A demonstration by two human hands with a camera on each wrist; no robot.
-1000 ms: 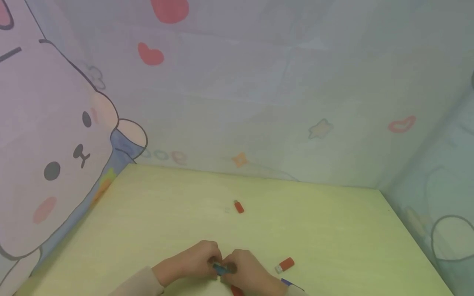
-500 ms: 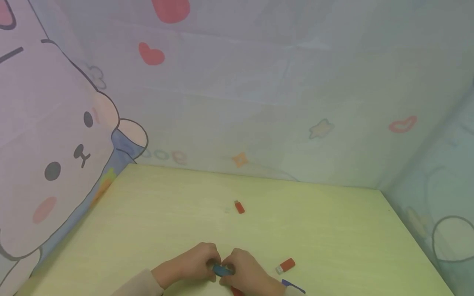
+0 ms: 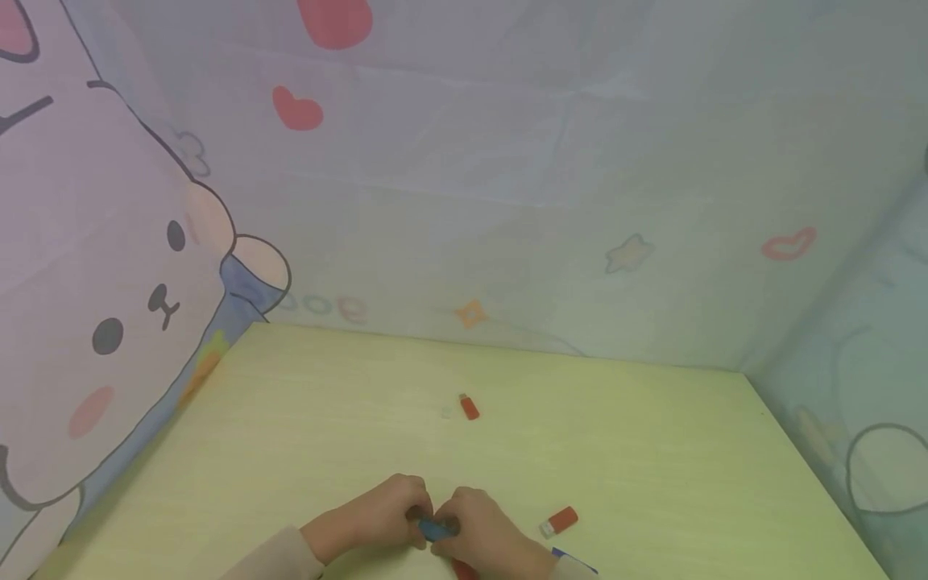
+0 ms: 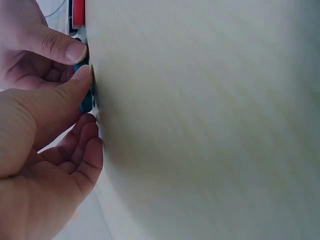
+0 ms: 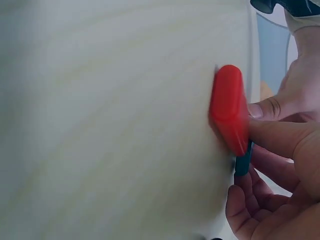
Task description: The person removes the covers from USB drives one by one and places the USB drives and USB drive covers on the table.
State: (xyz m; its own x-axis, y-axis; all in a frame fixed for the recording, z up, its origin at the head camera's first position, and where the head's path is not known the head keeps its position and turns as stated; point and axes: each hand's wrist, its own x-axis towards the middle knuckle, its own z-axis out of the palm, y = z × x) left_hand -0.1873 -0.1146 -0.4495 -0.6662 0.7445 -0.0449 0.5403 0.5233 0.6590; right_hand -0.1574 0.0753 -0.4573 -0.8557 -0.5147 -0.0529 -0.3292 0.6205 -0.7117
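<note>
Low in the head view, a small teal-blue oblong piece (image 3: 435,529) is held between both hands, close over the table. My left hand (image 3: 391,513) pinches its left end, and my right hand (image 3: 487,530) pinches the other end. Thumbs and fingertips cover much of it, so I cannot tell its kind. In the left wrist view the teal edge (image 4: 86,102) shows past the left thumb (image 4: 80,77). A red, rounded, oblong object (image 5: 228,102) lies on the table right beside the right fingers, partly hidden by that hand in the head view.
A red USB stick (image 3: 561,521) with a bare metal plug lies right of the right hand. Farther back is another red USB stick (image 3: 470,407), with a small pale piece (image 3: 445,412) beside it. A blue-edged item (image 3: 573,559) shows near the right sleeve. Printed cloth walls border the table (image 3: 652,435).
The teal-blue piece has turned slightly between the fingertips since a second ago. Both hands stay almost in place, and the things on the table lie as before.
</note>
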